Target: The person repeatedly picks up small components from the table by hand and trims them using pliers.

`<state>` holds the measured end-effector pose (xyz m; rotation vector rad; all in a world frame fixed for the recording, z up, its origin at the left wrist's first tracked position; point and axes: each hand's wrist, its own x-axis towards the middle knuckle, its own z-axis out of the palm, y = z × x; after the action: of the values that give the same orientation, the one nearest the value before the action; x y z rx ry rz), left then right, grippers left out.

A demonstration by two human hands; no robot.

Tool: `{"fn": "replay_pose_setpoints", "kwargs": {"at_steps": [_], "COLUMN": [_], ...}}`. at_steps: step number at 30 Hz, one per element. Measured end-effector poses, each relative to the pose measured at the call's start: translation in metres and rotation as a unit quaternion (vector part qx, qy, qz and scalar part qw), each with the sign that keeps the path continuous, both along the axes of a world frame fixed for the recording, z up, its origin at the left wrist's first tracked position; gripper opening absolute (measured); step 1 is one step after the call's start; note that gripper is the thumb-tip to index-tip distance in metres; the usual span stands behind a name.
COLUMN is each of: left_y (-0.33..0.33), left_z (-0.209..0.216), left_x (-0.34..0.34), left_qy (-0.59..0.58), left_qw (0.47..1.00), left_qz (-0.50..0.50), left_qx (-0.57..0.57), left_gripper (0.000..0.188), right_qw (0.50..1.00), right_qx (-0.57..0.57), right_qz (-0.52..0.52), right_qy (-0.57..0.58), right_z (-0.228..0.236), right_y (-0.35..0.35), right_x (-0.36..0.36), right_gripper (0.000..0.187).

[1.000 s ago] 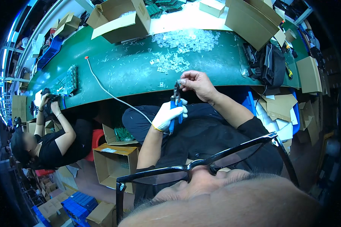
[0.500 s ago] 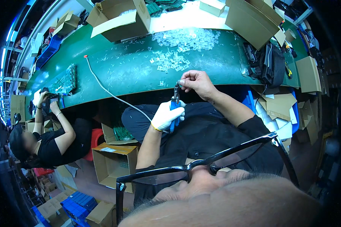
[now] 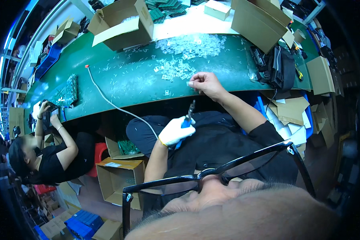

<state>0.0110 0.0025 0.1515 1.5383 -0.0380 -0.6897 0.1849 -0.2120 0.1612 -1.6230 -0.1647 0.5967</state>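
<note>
While the left hand (image 3: 174, 132) grips pliers (image 3: 191, 110), the right hand (image 3: 207, 85), at its one o'clock, pinches a small clear piece (image 3: 189, 84).

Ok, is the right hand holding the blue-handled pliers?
No, the gloved left hand holds the pliers, and the bare right hand is apart from them.

Caught a green workbench (image 3: 128, 86) sweeping wide beyond the right hand (image 3: 206, 86), all gloss! Well left of the left hand (image 3: 176, 132), spotted a red seat (image 3: 99, 154), then, farther off, white strip lights (image 3: 1, 66) blazing! Picked out dull brownish floor (image 3: 93, 200) below and left of that hand; far right of the right hand, a pale post (image 3: 314, 16)!
</note>
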Motion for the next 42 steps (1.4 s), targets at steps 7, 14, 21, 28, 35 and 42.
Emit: {"fn": "replay_pose_setpoints", "kwargs": {"at_steps": [7,14,21,28,35,42], "left_y": [0.003,0.046,0.063,0.062,0.060,0.060], "left_z": [-0.002,0.022,0.040,-0.035,-0.072,-0.076], "left_x": [-0.003,-0.061,-0.111,-0.146,-0.156,-0.160], "left_qy": [-0.060,-0.019,0.010,0.097,0.141,0.157], "left_qw": [0.993,0.993,0.987,0.993,0.988,0.984], "left_qz": [-0.049,-0.082,-0.089,0.010,0.053,0.083], "left_qx": [0.091,0.081,0.130,0.067,0.036,0.020], "left_gripper": [0.050,0.059,0.056,0.051,0.047,0.043], "right_qw": [0.945,0.869,0.821,0.822,0.826,0.909], "right_qx": [-0.185,-0.285,-0.339,-0.367,-0.350,-0.224], "right_qz": [-0.021,-0.121,-0.118,-0.108,-0.119,-0.139], "right_qy": [-0.270,-0.386,-0.444,-0.422,-0.425,-0.322], "right_z": [-0.003,0.001,-0.015,-0.025,-0.025,-0.011], "right_y": [0.005,-0.050,-0.073,-0.065,-0.069,-0.074], "right_x": [0.034,0.068,0.096,0.102,0.100,0.090], "right_gripper": [0.035,0.028,0.027,0.020,0.017,0.019]}}
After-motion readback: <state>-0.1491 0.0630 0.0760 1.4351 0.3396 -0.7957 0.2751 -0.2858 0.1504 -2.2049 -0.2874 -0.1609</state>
